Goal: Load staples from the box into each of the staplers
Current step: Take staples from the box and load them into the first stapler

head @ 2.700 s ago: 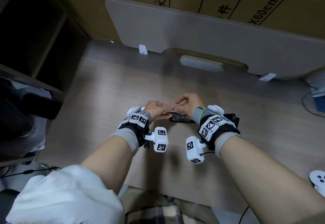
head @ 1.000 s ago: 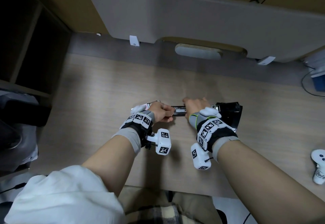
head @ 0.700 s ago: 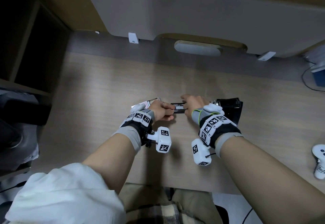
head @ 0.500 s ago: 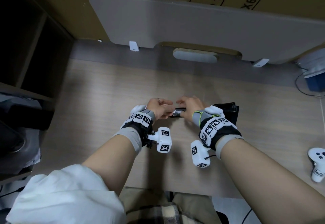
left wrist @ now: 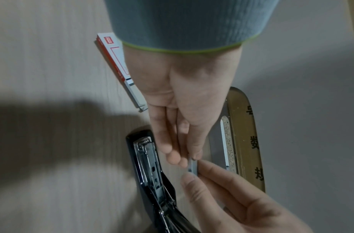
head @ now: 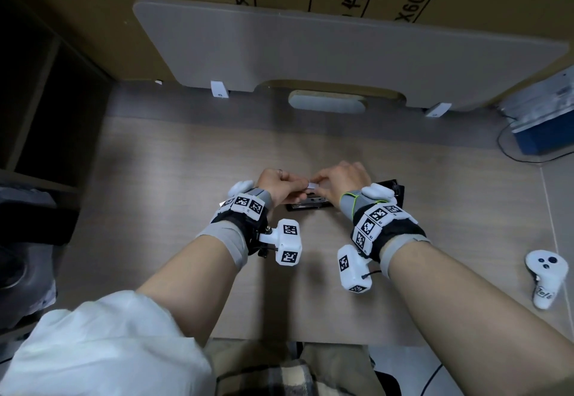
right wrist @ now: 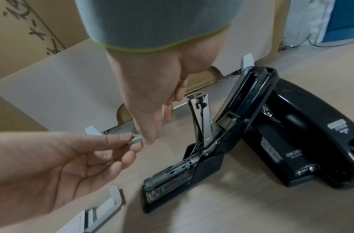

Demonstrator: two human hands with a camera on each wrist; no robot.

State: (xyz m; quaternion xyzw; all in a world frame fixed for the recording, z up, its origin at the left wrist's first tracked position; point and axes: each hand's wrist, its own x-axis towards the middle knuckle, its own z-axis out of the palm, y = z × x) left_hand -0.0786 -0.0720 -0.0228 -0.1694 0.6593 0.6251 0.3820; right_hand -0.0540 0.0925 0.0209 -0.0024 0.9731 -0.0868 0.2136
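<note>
A short silver staple strip (head: 312,185) (left wrist: 192,165) (right wrist: 135,140) is pinched at its two ends by my left hand (head: 299,185) (left wrist: 184,159) (right wrist: 130,141) and my right hand (head: 317,186) (left wrist: 194,172) (right wrist: 150,138), just above the desk. Below it lies a black stapler (head: 307,204) (left wrist: 148,165) (right wrist: 180,178) with its lid (right wrist: 248,110) swung up and the magazine bare. A second black stapler (head: 392,186) (right wrist: 303,135) lies behind my right wrist. The red and white staple box (left wrist: 120,71) (right wrist: 100,216) sits open under my left wrist, hidden in the head view.
A white controller (head: 546,280) lies near the desk's right edge. A blue box with a cable (head: 540,128) stands at the far right. A grey divider panel (head: 341,47) and cardboard close the back; dark shelving (head: 46,100) is on the left.
A second ago both hands were low at the open stapler's magazine. They have since risen and met, and now pinch a staple strip between them above it.
</note>
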